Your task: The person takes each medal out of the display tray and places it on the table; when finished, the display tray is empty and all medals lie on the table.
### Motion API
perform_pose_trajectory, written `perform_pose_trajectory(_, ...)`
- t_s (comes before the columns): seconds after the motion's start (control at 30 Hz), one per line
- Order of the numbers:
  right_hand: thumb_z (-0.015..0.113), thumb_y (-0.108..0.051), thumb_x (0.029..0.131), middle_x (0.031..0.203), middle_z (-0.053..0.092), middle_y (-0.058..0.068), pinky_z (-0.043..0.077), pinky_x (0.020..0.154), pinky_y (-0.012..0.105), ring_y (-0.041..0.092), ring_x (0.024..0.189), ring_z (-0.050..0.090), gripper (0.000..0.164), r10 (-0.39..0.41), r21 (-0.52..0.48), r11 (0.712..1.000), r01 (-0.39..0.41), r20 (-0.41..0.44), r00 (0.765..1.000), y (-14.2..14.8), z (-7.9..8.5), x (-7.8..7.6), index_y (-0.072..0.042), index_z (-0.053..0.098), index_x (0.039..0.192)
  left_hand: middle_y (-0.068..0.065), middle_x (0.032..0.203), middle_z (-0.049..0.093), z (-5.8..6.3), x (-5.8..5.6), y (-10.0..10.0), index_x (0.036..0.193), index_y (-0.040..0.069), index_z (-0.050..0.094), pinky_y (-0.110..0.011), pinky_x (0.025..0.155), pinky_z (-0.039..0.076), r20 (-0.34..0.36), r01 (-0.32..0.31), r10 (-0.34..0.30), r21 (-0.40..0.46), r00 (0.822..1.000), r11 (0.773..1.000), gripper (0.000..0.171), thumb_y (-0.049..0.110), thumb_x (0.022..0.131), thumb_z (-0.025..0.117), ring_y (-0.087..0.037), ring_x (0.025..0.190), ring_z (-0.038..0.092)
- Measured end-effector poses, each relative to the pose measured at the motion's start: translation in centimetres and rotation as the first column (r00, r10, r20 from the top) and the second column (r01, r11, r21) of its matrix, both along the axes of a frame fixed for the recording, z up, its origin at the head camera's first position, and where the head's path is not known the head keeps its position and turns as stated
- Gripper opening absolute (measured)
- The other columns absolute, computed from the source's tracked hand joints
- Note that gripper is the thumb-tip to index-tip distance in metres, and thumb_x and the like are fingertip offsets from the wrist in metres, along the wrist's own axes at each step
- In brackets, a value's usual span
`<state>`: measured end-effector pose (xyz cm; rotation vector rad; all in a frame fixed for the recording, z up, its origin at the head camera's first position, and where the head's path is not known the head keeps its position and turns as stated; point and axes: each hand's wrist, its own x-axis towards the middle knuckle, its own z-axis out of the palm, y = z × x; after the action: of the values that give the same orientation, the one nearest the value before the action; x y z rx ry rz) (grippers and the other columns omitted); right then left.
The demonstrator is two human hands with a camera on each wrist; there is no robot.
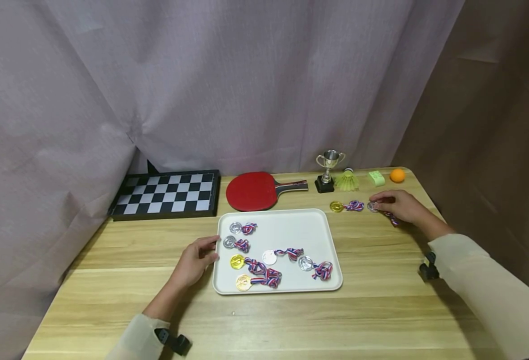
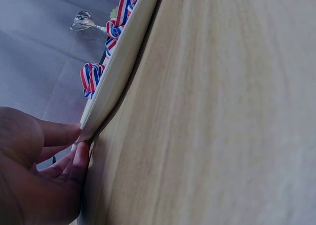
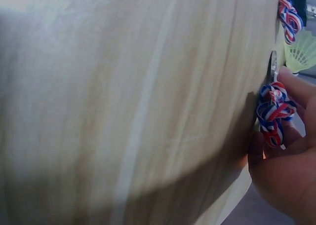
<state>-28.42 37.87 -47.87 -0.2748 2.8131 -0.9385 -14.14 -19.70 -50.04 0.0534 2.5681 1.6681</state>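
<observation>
A white tray (image 1: pixel 291 220) lies on the table, with several silver medals (image 1: pixel 306 263) and two gold medals (image 1: pixel 237 261) on it, their striped ribbons bunched up. At the tray's left rim, my left hand (image 1: pixel 194 262) pinches the edge between thumb (image 2: pixel 61 133) and fingers. Over at the right of the table, my right hand (image 1: pixel 398 205) holds a silver medal (image 1: pixel 372 206) by its disc, close over the wood. The medal's red, white and blue ribbon (image 3: pixel 275 111) hangs bunched beneath the palm. Just left of that hand lies another gold medal (image 1: pixel 336 206) with its ribbon.
Along the back stand a checkered board (image 1: pixel 167 194), a red table tennis paddle (image 1: pixel 252 191), a small trophy cup (image 1: pixel 327 170), a yellow-green shuttlecock (image 1: pixel 347 181), a light green block (image 1: pixel 376 178) and an orange ball (image 1: pixel 397 175). A grey curtain (image 1: pixel 246 90) hangs behind the table.
</observation>
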Motion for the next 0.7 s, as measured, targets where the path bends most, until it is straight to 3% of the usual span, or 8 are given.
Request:
perform_pose_trajectory(0.1,0.065,-0.025,0.103,0.121,0.071,0.022,0.047,0.082,0.02,0.02,0.103,0.064,0.039,-0.011,-0.01,1.0,0.011,0.009,1.0,0.1,0.5,0.2,0.002,0.066,0.131,-0.022,0.121,0.068,0.0,0.0,0.0,0.138,-0.004,0.061,-0.021,0.084,0.05,0.001,-0.001,0.001,-0.003,1.0,1.0,0.047,-0.009,0.091,0.068,-0.033,0.112,0.063)
perform_pose_trajectory(0.3,0.061,-0.026,0.105,0.131,0.065,0.027,0.05,0.084,0.033,0.042,0.119,0.059,0.041,-0.025,-0.002,1.0,0.025,-0.022,0.999,0.0,1.7,1.0,0.002,0.064,0.135,-0.022,0.121,0.068,0.1,0.1,0.0,0.138,-0.004,0.061,-0.021,0.083,0.05,0.004,-0.001,0.001,0.003,1.0,1.0,0.047,-0.009,0.091,0.068,-0.033,0.112,0.063)
perform_pose_trajectory(0.4,0.061,-0.025,0.105,0.136,0.061,0.029,0.052,0.091,0.048,0.047,0.123,0.056,0.04,-0.03,-0.012,0.999,0.029,-0.065,0.997,-0.2,2.2,1.5,0.002,0.063,0.135,-0.022,0.122,0.068,0.2,0.1,0.1,0.138,-0.004,0.062,-0.021,0.084,0.051,0.006,-0.003,0.003,0.005,1.0,1.0,0.047,-0.009,0.091,0.068,-0.033,0.112,0.063)
perform_pose_trajectory(0.53,0.061,-0.025,0.105,0.139,0.058,0.031,0.038,0.106,0.068,0.049,0.13,0.05,0.041,-0.035,-0.057,0.998,0.03,-0.104,0.994,-1.0,3.1,2.5,0.004,0.063,0.134,-0.021,0.121,0.068,0.3,0.1,0.1,0.137,-0.003,0.062,-0.022,0.084,0.05,0.004,-0.005,0.005,0.001,1.0,1.0,0.047,-0.007,0.092,0.069,-0.032,0.112,0.063)
perform_pose_trajectory(0.67,0.06,-0.029,0.106,0.139,0.058,0.031,0.034,0.109,0.071,0.05,0.13,0.049,0.045,-0.049,-0.106,0.994,0.037,-0.118,0.992,-2.3,4.1,3.8,0.005,0.062,0.135,-0.021,0.122,0.068,0.4,0.1,0.1,0.137,-0.003,0.062,-0.023,0.084,0.05,0.004,-0.004,0.004,-0.001,1.0,1.0,0.046,-0.007,0.092,0.07,-0.032,0.112,0.063)
perform_pose_trajectory(0.7,0.06,-0.031,0.105,0.138,0.059,0.03,0.042,0.104,0.067,0.049,0.122,0.055,0.046,-0.058,-0.116,0.992,0.045,-0.115,0.992,-2.6,4.3,4.2,0.004,0.062,0.136,-0.021,0.123,0.068,0.4,0.1,0.1,0.138,-0.003,0.062,-0.023,0.085,0.05,0.004,-0.003,0.003,0.0,1.0,1.0,0.046,-0.006,0.092,0.07,-0.032,0.113,0.063)
